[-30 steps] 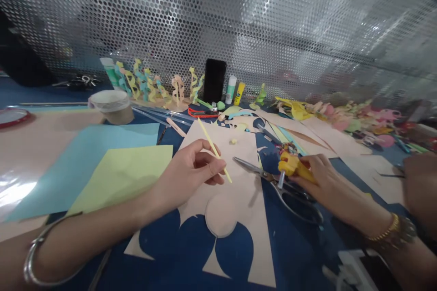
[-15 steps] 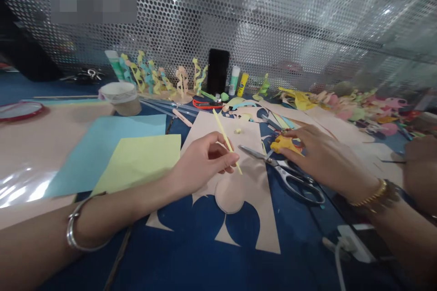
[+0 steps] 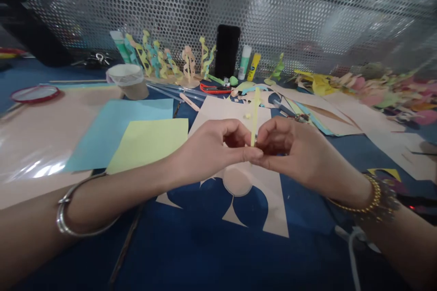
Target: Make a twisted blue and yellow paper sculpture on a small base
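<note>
A thin yellow paper strip (image 3: 255, 111) stands nearly upright, its lower end pinched between thumb and fingers of my left hand (image 3: 218, 145). My right hand (image 3: 293, 150) closes at the same lower end, its fingertips meeting those of my left. That end of the strip is hidden by the fingers. Beneath my hands lies a pale pink paper sheet (image 3: 278, 204) with rounded pieces cut out of it. A pale pink paper disc (image 3: 238, 181) rests just below my fingertips. Behind the strip is a small yellow paper bit (image 3: 247, 116).
Light-yellow paper (image 3: 150, 143) and blue paper (image 3: 92, 138) lie left, near a paper-lined cup (image 3: 134, 86). Curled paper stems (image 3: 157, 59), a phone (image 3: 227, 50) and glue sticks (image 3: 245, 61) stand at the back. Paper scraps (image 3: 385, 91) pile up right; a white cable (image 3: 353, 254) runs at lower right.
My right hand has left the yellow-handled tool and moved left to the strip. My left hand has shifted slightly right, and the strip is more upright. The large scissors no longer show.
</note>
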`<state>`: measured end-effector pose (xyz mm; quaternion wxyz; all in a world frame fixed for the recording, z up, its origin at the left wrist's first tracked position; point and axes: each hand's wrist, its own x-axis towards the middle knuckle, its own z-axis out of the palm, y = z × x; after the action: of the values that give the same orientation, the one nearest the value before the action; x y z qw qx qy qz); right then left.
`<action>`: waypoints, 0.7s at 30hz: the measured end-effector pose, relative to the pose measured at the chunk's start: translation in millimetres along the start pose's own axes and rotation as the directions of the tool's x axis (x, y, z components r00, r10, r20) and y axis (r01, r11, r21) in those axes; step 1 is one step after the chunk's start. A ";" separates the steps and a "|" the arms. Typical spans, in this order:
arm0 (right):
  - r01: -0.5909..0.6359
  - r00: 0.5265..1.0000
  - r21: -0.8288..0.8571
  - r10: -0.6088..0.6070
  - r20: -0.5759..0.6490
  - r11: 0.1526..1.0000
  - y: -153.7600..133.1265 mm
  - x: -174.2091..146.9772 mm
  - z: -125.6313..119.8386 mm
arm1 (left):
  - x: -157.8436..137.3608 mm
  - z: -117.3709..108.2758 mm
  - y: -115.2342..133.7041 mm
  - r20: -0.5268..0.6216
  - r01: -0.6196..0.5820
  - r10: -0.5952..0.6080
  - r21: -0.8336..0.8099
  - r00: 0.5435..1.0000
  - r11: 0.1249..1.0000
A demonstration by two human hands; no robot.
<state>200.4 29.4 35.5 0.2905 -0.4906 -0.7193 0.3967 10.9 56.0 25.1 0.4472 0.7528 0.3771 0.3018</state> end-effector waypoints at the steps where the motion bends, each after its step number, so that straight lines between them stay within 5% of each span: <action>1: -0.012 1.000 0.021 0.012 0.002 1.000 1.2 -0.8 0.6 | -4.0 -0.8 0.7 -0.011 -0.001 0.001 0.029 1.000 1.000; 5: -0.030 0.999 0.059 0.029 0.029 0.998 6.1 -2.8 3.5 | -33.2 -3.5 -1.3 -0.028 -0.083 0.099 0.350 0.995 0.933; 9: -0.023 0.996 0.037 0.020 0.086 0.999 9.3 -2.3 10.1 | -64.9 1.6 -12.4 0.301 -0.430 0.308 0.596 0.903 0.678; 12: -0.026 0.998 -0.016 0.027 0.051 1.000 9.6 -2.8 16.9 | -76.5 8.1 -22.4 0.381 -0.508 0.335 0.653 0.862 0.562; 21: -0.048 0.999 -0.075 0.047 -0.013 0.996 13.2 -3.7 25.7 | -80.5 13.0 -33.1 0.371 -0.496 0.328 0.647 0.869 0.579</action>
<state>187.2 21.3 10.7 0.2663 -0.5204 -0.7203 0.3735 -31.7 -6.8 -19.6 0.0669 0.9607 0.2288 0.1421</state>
